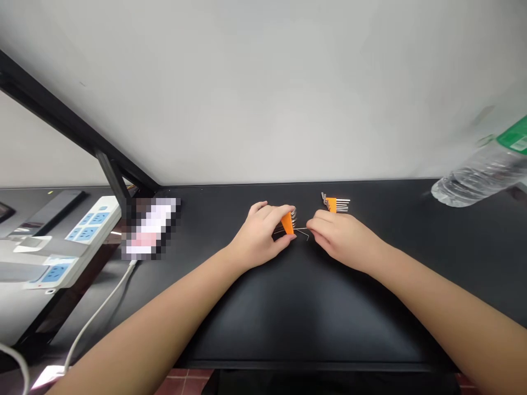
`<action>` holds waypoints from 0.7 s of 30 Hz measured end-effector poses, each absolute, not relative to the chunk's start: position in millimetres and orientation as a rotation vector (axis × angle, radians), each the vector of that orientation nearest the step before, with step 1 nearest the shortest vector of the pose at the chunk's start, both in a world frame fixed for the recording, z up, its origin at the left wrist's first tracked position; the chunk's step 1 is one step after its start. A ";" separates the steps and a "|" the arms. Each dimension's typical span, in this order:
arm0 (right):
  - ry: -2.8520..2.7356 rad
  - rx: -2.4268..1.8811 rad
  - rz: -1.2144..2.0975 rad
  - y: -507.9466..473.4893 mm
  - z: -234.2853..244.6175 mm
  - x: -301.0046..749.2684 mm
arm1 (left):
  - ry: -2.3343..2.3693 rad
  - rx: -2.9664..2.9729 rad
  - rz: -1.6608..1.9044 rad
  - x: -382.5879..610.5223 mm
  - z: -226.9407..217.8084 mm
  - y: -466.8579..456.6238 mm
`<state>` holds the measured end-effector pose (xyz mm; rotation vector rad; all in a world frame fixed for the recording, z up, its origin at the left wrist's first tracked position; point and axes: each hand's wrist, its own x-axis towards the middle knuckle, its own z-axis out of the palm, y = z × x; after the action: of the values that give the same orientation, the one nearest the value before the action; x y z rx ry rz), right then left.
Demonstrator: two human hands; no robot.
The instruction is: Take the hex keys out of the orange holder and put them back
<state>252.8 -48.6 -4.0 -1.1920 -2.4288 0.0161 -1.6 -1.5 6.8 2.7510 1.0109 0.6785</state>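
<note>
Between the thumb and fingers of my left hand (263, 235) is an orange hex key holder (287, 223) with several bent metal keys in it. My right hand (338, 236), just to the right, is closed with its fingertips pinching a thin hex key (302, 228) whose other end reaches the holder. Whether that key's tip sits inside a slot I cannot tell. Below it a small bent hex key (306, 235) shows near the holder. Behind my right hand lies a second orange hex key holder (332, 204), its several keys pointing right.
A plastic bottle (477, 173) with a green label stands at the right by the wall. On the left are a blurred-out phone (150, 230) with a white cable (101, 312), a white power strip (88, 230) and a black frame (74, 123). The black table (300, 323) ends at its front edge.
</note>
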 end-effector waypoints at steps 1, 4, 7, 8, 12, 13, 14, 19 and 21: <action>-2.445 -1.179 -0.025 -49.5 -3.1 253.3 | 1.006 2.754 0.682 -1.7 6.9 -1.5; -2.480 -1.111 -0.169 -52.1 -0.1 254.9 | 0.990 2.764 0.670 -1.2 8.3 -2.4; -2.474 -1.040 -0.203 -53.6 -0.7 253.3 | 0.974 2.788 0.631 0.8 9.9 -4.9; -2.468 -1.025 -0.182 -53.8 -2.3 251.6 | 0.967 2.795 0.622 1.6 10.1 -5.9; -2.430 -0.987 0.015 -53.6 -10.4 241.8 | 0.950 2.781 0.622 4.3 10.0 -9.3; -2.405 -0.989 0.078 -53.5 -11.5 239.8 | 0.947 2.771 0.627 4.6 9.9 -9.6; -2.372 -0.992 0.141 -53.3 -11.9 238.2 | 0.944 2.762 0.631 4.7 9.7 -9.7; -2.252 -1.007 0.336 -49.7 -10.9 237.6 | 0.922 2.741 0.660 4.2 9.0 -8.3; -2.262 -1.041 0.371 -46.8 -13.1 238.1 | 0.915 2.741 0.658 4.3 8.7 -8.1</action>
<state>238.1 -46.8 -13.1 -1.0406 -2.2618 0.3713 4.3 -8.1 8.7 2.7409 0.9149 0.6579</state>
